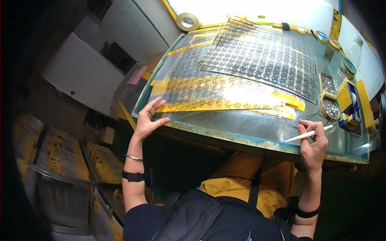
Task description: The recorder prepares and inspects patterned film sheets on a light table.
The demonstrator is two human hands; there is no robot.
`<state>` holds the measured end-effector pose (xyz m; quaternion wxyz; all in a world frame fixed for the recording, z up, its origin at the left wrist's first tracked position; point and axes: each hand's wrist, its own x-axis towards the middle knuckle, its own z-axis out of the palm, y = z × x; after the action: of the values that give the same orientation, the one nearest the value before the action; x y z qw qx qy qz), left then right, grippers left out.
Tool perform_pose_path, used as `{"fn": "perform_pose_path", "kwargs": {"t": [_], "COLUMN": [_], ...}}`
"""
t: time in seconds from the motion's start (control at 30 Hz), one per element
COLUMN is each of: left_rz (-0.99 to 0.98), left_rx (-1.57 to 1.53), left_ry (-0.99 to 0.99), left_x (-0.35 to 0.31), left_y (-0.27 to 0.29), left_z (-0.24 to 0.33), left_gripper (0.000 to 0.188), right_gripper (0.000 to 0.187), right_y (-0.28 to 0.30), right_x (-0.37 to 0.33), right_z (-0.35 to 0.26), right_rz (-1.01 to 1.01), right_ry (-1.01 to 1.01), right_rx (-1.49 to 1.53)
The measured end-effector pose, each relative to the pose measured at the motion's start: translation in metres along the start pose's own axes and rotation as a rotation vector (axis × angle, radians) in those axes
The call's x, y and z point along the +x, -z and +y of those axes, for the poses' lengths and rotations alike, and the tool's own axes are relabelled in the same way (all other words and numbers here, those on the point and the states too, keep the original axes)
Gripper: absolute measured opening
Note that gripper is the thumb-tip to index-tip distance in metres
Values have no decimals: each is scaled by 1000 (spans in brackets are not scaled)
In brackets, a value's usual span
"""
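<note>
Beside the near left corner of a clear patterned film sheet (189,94) is my left hand (145,123), its thumb and fingers spread apart. Yellow strips run along that sheet, and rows of small dark marks cover it. My right hand (312,149) is closed round a slim white pen-shaped tool (296,137) near the table's front edge; the tool lies slanted across the fingers. A second clear sheet (265,54), with dense rows of dark patterns, overlaps the first farther back. Short yellow strips (293,102) stick out at the near right end of the first sheet.
The glass-topped table (225,127) has a worn front edge. At its right stand a round dish (331,107) of small pieces, a blue-and-yellow box (349,100) and a clear bottle (354,50). A tape roll (187,21) is at the back left; stacked frames (60,156) stand lower left.
</note>
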<state>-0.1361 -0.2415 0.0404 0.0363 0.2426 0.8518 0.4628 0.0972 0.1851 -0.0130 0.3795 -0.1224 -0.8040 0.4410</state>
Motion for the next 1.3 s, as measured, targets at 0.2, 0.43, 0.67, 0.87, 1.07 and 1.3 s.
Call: {"fn": "perform_pose_path", "kwargs": {"t": [0.2, 0.43, 0.67, 0.87, 1.07, 1.3], "left_rz": [198, -170, -559, -520, -198, -75], "left_rx": [186, 542, 832, 652, 555, 670], "left_ry": [-129, -670, -556, -495, -58, -184], "left_x": [2, 18, 62, 55, 0, -61], "left_y": [-6, -100, -172, -120, -35, -42], "left_z": [-11, 66, 149, 112, 31, 28], "left_gripper": [63, 62, 77, 82, 101, 86], "right_gripper": [16, 17, 18, 21, 26, 32], "right_y": [-1, -5, 4, 5, 3, -15], "right_x": [-1, 5, 5, 4, 6, 10], "right_z": [3, -6, -2, -2, -7, -24], "right_rz": [1, -7, -6, -43, -212, -460], "right_ry": [9, -6, -19, 15, 320, 441], "right_rx": [-7, -7, 16, 23, -163, -346]}}
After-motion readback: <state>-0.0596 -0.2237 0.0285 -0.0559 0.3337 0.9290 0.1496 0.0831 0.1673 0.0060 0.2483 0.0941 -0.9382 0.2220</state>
